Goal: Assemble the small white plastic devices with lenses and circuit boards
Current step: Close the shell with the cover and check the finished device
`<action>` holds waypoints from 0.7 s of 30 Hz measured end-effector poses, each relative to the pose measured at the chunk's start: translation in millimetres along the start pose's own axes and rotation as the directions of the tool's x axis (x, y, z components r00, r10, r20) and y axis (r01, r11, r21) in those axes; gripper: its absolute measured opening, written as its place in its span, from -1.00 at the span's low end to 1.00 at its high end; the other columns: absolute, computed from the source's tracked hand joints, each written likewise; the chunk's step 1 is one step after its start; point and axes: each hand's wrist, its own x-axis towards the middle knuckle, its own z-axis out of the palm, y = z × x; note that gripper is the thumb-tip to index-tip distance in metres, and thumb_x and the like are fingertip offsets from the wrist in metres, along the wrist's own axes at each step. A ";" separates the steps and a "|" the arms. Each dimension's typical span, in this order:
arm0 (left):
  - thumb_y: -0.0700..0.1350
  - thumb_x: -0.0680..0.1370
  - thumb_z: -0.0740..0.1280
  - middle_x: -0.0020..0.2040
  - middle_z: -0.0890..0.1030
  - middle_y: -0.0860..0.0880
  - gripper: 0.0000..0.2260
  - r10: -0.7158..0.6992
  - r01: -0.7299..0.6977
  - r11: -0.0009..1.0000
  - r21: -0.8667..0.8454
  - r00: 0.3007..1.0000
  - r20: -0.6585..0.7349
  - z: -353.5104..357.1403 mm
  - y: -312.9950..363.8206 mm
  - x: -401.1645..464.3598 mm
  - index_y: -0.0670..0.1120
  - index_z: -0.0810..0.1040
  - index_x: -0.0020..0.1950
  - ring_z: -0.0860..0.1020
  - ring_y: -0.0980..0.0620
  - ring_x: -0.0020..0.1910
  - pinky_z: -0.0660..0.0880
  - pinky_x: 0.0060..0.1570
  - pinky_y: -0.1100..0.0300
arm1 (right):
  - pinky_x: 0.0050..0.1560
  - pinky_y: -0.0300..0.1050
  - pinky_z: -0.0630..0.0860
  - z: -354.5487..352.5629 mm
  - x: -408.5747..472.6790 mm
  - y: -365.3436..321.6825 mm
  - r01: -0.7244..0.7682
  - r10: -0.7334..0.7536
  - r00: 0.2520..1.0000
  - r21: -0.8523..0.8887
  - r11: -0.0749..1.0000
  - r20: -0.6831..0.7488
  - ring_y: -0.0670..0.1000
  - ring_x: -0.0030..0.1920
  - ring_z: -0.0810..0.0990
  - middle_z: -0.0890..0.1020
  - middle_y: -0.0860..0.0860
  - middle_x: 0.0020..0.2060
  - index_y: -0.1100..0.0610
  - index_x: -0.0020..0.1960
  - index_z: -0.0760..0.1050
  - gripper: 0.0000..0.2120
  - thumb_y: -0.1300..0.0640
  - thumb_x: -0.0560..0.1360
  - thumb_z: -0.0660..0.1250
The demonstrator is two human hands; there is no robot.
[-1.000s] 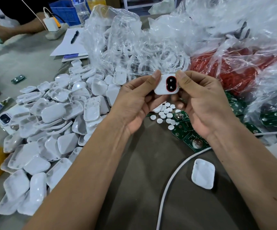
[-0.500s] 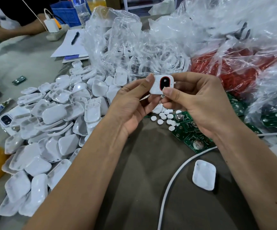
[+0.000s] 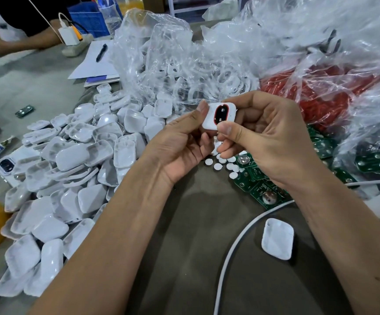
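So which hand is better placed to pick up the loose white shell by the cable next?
The right hand, probably. The loose white shell lies beside the right forearm, while the left hand is across from it. Both hands now pinch the white device.

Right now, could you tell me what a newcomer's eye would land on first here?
Probably the small white device with its red-ringed dark lens, pinched mid-frame between the left hand and the right hand. Next, the heap of white shells spreading over the table's left side, and the green circuit boards beside loose white discs under the hands.
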 end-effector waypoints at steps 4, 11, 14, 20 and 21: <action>-0.04 0.37 0.51 -0.22 0.65 -0.10 -0.75 0.075 -0.072 0.997 0.035 0.995 -0.072 -2.6 -0.3 3.0 -0.18 0.67 -0.07 0.57 0.08 -0.33 0.55 -0.40 0.35 | -0.29 -0.09 0.69 1.3 2.2 6.2 -0.064 0.064 0.998 0.006 0.998 -0.015 0.13 -0.34 0.74 0.68 0.28 -0.25 0.21 0.18 0.57 -0.75 0.36 0.53 0.47; -0.30 0.54 0.41 -0.14 0.73 -0.13 -0.94 0.147 -0.151 0.988 -0.044 0.985 -0.095 0.0 -4.9 2.1 -0.21 0.69 -0.04 0.70 0.03 -0.21 0.63 -0.22 0.26 | -0.30 -0.10 0.67 -1.5 3.2 12.9 -0.185 0.184 0.977 -0.002 0.983 -0.107 0.13 -0.35 0.73 0.73 0.14 -0.28 0.16 0.13 0.58 -0.80 0.34 0.56 0.46; -0.29 0.53 0.44 -0.12 0.73 -0.15 -0.94 0.179 -0.176 0.984 0.038 0.974 -0.140 1.3 -5.1 2.4 -0.19 0.70 -0.07 0.70 -0.04 -0.21 0.68 -0.16 0.16 | -0.33 -0.06 0.67 -1.1 2.0 12.9 -0.234 0.229 0.969 -0.055 0.971 -0.091 0.13 -0.30 0.74 0.74 0.15 -0.22 0.19 0.07 0.57 -0.89 0.25 0.57 0.47; -0.26 0.49 0.48 -0.21 0.71 -0.11 -0.93 0.210 -0.177 0.950 0.258 0.972 -0.106 0.5 -1.2 -0.4 -0.15 0.74 -0.17 0.60 0.04 -0.33 0.61 -0.31 0.25 | -0.46 -0.17 0.53 -0.9 4.3 8.5 -0.432 0.441 0.896 0.138 0.891 -0.042 0.03 -0.36 0.62 0.71 0.09 -0.22 0.19 0.03 0.66 -0.70 0.01 0.71 0.26; -0.27 0.49 0.48 -0.24 0.69 -0.11 -0.93 0.196 -0.164 0.954 0.251 0.975 -0.107 0.8 -1.8 -0.4 -0.17 0.74 -0.16 0.56 0.06 -0.34 0.57 -0.35 0.30 | -0.49 -0.19 0.49 0.3 4.0 9.1 -0.438 0.447 0.894 0.135 0.889 -0.042 0.03 -0.38 0.59 0.70 0.08 -0.24 0.18 0.02 0.66 -0.71 0.03 0.71 0.25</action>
